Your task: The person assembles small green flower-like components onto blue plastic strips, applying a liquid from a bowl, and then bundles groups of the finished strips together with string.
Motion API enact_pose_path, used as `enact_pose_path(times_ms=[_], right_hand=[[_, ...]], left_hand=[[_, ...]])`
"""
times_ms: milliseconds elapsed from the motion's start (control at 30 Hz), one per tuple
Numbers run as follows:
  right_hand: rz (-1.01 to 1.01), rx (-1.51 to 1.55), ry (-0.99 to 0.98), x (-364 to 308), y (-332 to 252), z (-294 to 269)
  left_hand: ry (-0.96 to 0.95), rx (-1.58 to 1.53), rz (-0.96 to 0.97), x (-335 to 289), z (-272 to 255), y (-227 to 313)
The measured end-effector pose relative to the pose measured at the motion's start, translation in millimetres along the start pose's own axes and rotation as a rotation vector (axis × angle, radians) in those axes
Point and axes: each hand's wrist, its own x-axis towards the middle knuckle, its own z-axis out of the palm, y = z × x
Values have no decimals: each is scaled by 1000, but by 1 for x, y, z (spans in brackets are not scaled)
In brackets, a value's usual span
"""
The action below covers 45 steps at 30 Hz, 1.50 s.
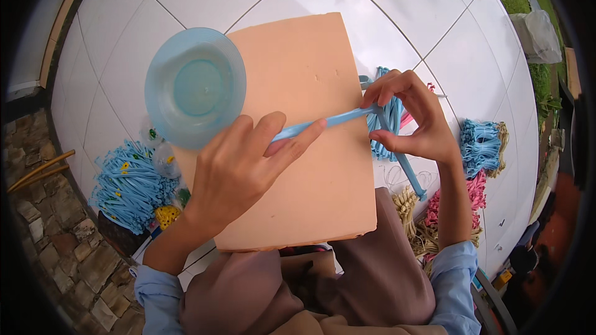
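Note:
A flat, light blue strip (344,117) is stretched over a peach-coloured foam board (292,205) that rests across my lap. My left hand (233,170) lies above the board, fingers closed around the strip's left part, whose end is hidden by the hand. Beyond the board's right edge, my right hand (431,133) grips the strip at its fingertips, thumb held lower beside it. From there the strip bends and its loose tail slants downward. A translucent blue bowl (155,80) sits at the board's upper left corner; its inside shows no clear contents.
Bundled blue strips (133,183) lie at left, with small yellow pieces (167,216) nearby. More blue strips (391,115) lie behind my right hand. Farther right are a blue bundle (481,146), pink bundles (475,189) and beige ones (406,208) on the white tiled floor (279,0).

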Motion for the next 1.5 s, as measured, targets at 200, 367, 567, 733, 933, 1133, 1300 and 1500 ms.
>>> enact_pose_path(times_ms=[200, 367, 567, 733, 933, 1133, 1300, 1500], right_hand=[[-20, -18, 70, -8, 9, 5], [-31, -50, 92, -8, 4, 10], [-71, -64, 113, -10, 12, 11], [-134, -58, 179, -18, 18, 19], [-234, -76, 258, -21, 27, 30], [-295, -173, 282, -23, 31, 30], [-361, -366, 270, -31, 37, 28], [-323, -469, 271, -45, 40, 33]], left_hand=[[8, 21, -4, -1, 12, -3], [41, 84, -4, -6, 10, 0], [-29, 2, -105, -2, 5, 3], [0, 31, -78, -3, 9, 3], [-7, -5, -137, -9, 12, 5], [-11, -17, -159, -10, 15, 6], [-31, 15, -172, -12, 16, 8], [-20, -15, -175, -14, 21, 8]])
